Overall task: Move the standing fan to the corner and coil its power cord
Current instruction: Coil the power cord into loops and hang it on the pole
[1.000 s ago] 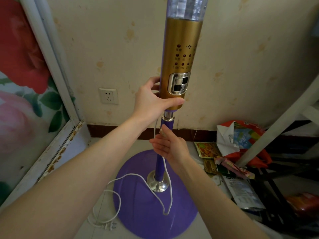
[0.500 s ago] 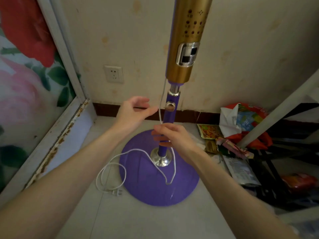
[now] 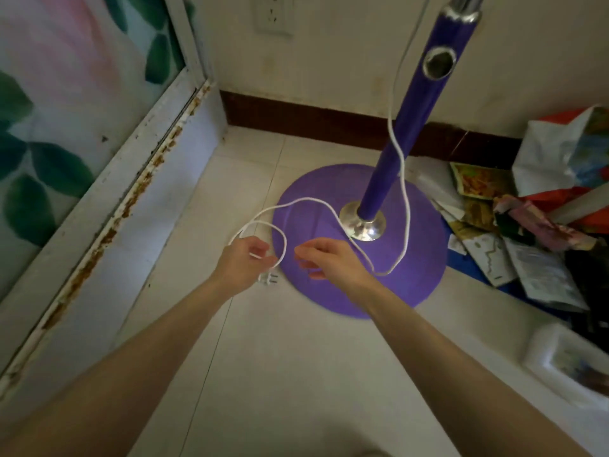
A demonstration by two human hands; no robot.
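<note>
The standing fan's purple pole (image 3: 416, 117) rises from a round purple base (image 3: 329, 291) on the tiled floor, near the room corner. Its white power cord (image 3: 404, 192) hangs down beside the pole, crosses the base and loops onto the floor on the left. The white plug (image 3: 268, 278) lies on the tiles at the base's left edge. My left hand (image 3: 244, 263) is low over the floor, fingers curled round the cord just above the plug. My right hand (image 3: 331, 262) hovers over the base with relaxed fingers and holds nothing.
A wall socket (image 3: 273, 14) sits above the brown skirting board (image 3: 313, 118). A white frame (image 3: 108, 199) with rust spots and a flowered panel runs along the left. Bags and wrappers (image 3: 514, 225) are piled right of the base. A white box (image 3: 566, 361) lies at the right edge.
Both hands have left the fan pole and dropped to the floor. My left hand has reached the cord loop by the plug; the view has tilted down.
</note>
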